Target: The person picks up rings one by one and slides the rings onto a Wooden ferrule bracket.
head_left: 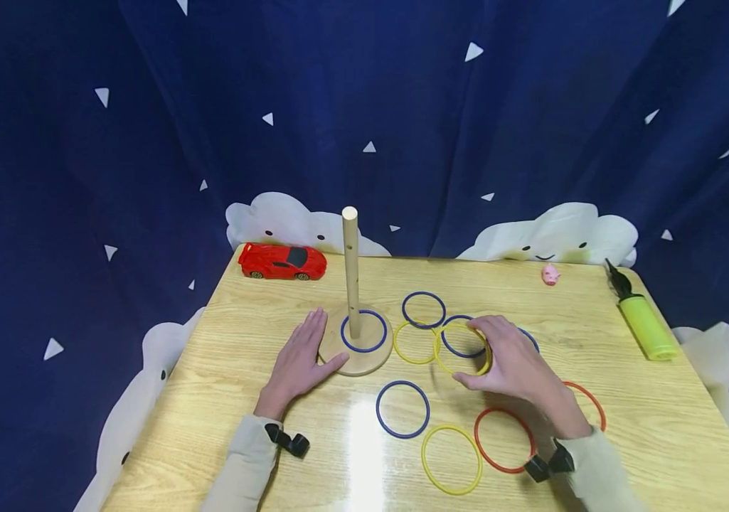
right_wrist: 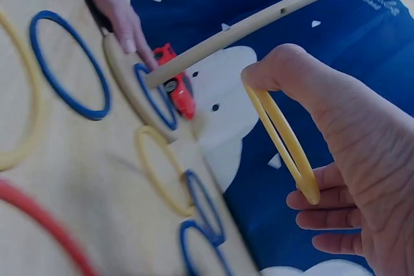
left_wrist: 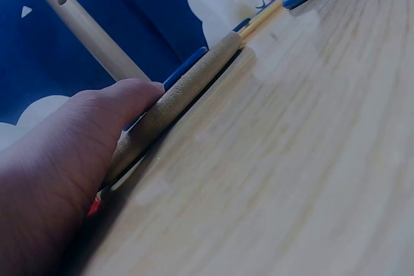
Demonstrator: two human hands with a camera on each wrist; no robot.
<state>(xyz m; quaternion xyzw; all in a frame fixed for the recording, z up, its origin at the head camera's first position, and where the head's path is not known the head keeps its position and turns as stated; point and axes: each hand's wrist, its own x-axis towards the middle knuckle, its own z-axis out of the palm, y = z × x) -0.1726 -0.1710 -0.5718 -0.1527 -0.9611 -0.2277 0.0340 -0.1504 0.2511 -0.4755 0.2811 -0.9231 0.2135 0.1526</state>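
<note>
My right hand [head_left: 511, 359] pinches a yellow ring [right_wrist: 289, 130] between thumb and fingers, holding it tilted above the table. Below the held ring, a blue ring [head_left: 466, 356] shows in the head view. A wooden post [head_left: 352, 277] rises from a round base [head_left: 364, 363], and one blue ring [head_left: 386, 331] lies on that base around the post. My left hand [head_left: 300, 355] rests at the base's left side with fingers straight; in the left wrist view its thumb [left_wrist: 139, 98] touches the base's edge. Another yellow ring [head_left: 414, 363] and blue ring [head_left: 424, 292] lie right of the base.
Nearer me lie a blue ring [head_left: 402, 436], a yellow ring [head_left: 452, 492] and a red ring [head_left: 508, 470]; another red ring [head_left: 602, 412] is partly behind my right forearm. A red toy car [head_left: 283, 262], pink pig figure [head_left: 550, 274] and yellow-green pump [head_left: 647, 328] sit farther back.
</note>
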